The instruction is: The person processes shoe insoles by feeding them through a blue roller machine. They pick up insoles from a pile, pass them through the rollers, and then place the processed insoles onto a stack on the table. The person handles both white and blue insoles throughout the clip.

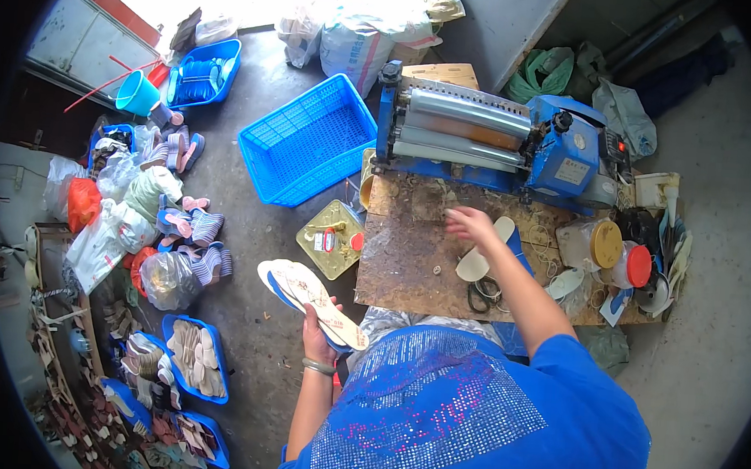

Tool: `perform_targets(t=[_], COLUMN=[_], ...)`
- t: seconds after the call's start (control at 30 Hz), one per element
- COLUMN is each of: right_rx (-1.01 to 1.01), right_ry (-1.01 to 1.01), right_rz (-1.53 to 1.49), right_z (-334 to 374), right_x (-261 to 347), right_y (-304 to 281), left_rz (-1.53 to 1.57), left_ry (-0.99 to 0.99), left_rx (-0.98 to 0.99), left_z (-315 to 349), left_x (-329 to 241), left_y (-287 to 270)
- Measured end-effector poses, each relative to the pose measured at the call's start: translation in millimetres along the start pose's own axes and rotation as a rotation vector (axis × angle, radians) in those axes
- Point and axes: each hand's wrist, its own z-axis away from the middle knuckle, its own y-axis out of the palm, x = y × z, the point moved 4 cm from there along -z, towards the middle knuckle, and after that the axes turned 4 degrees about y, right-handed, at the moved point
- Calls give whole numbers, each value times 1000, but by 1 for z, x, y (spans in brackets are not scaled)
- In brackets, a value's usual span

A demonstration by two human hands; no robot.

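Observation:
My left hand [317,338] is closed round a small stack of shoe insoles [303,292], cream with reddish print and a blue layer showing between them. The stack is held off the left front corner of the worktable [399,270], tilted with its wide end away from me. My right hand [472,227] is over the table, its fingers stretched out to the left with nothing visible in them. Just beside that wrist lie a cream insole [474,265] and a blue piece [519,250]. Beyond the hand stands a blue machine with metal rollers [464,115].
Left of the table are a square metal can [329,262] and a blue plastic basket [264,155]. Jars with a yellow lid [605,243] and a red lid [638,265] stand at the table's right. Striped slippers [207,224] and trays of soles [196,357] lie at far left.

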Motion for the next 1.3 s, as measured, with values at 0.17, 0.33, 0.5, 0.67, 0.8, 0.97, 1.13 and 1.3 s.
perform_targets(t=[0.17, 0.33, 0.5, 0.67, 0.8, 0.97, 1.13, 1.3], right_rx=[-489, -513, -542, -530, -194, 40, -274, -321], right_ry=[-38, -123, 57, 47, 83, 56, 104, 154], right_rz=[-218, 3, 45, -39, -463, -709, -116, -110], right_z=[26, 32, -11, -17, -32, -25, -5, -19], right_x=[-39, 14, 8, 17, -3, -5, 13, 9], right_y=[-129, -144, -160, -145, -156, -153, -155, -158], left_rz=[13, -24, -44, -27, -19, -29, -10, -40], left_ry=[-23, -14, 11, 54, 63, 92, 148, 139], left_rx=[54, 79, 89, 31, 23, 0, -51, 6], left_z=[-1, 7, 17, 33, 41, 50, 48, 42], left_x=[11, 12, 12, 15, 22, 20, 12, 12], left_y=[12, 32, 41, 27, 26, 22, 27, 50])
